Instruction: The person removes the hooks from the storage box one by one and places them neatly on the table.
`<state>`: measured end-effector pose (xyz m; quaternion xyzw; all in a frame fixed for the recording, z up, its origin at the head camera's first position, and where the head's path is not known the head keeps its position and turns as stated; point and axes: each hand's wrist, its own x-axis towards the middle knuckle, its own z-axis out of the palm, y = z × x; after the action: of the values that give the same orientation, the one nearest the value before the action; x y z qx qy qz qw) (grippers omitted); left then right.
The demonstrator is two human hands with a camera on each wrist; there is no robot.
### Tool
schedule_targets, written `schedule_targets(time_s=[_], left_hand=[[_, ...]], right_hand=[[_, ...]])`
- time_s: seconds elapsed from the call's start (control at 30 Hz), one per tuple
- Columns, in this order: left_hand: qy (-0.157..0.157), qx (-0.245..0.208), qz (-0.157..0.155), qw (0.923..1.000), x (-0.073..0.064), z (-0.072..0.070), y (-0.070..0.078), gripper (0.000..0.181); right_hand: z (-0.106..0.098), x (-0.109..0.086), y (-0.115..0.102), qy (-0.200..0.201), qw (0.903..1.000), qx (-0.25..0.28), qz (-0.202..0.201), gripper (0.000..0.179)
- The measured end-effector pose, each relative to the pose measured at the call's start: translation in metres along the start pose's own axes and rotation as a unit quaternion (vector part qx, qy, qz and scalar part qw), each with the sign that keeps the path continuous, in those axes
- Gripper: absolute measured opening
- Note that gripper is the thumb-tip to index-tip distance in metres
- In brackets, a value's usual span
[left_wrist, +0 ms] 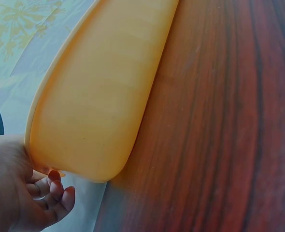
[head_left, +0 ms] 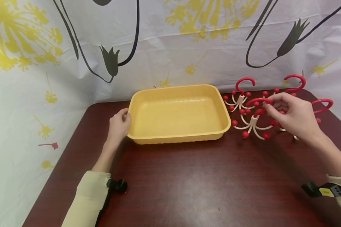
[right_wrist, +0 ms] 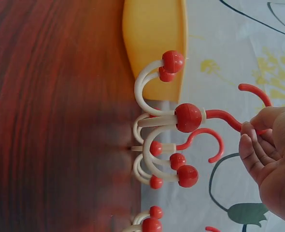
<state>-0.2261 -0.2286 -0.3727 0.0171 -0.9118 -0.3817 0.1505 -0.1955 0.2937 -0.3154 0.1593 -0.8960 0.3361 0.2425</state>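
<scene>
A yellow plastic basin stands on the table, its inside bare. My left hand holds its left end, with curled fingers at the rim in the left wrist view. My right hand pinches the red hook of a multi-arm hook hanger, whose white curved arms end in red balls. In the right wrist view this hanger hangs hook-up from the fingertips, close over the table. Behind it another such hanger stands to the right of the basin.
More of these hangers, one with a red hook, stand behind and to the right of my right hand, partly hidden by it. The dark red wooden table meets a white flower-patterned cloth at the back.
</scene>
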Motion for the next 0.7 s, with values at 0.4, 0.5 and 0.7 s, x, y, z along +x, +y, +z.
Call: schedule_targets(time_s=[0.4, 0.5, 0.7], left_hand=[[-0.001, 0.000, -0.003, 1.0000, -0.001, 0.000, 0.001, 0.042], [-0.003, -0.002, -0.005, 1.0000, -0.001, 0.000, 0.001, 0.042], [-0.005, -0.003, -0.004, 1.0000, -0.001, 0.000, 0.000, 0.042]], right_hand=[[0.008, -0.005, 0.015, -0.009, 0.9999, -0.004, 0.005, 0.023], [0.009, -0.006, 0.017, -0.012, 0.9999, -0.007, 0.001, 0.022], [0.010, -0.009, 0.021, -0.029, 0.9995, 0.002, 0.010, 0.021]])
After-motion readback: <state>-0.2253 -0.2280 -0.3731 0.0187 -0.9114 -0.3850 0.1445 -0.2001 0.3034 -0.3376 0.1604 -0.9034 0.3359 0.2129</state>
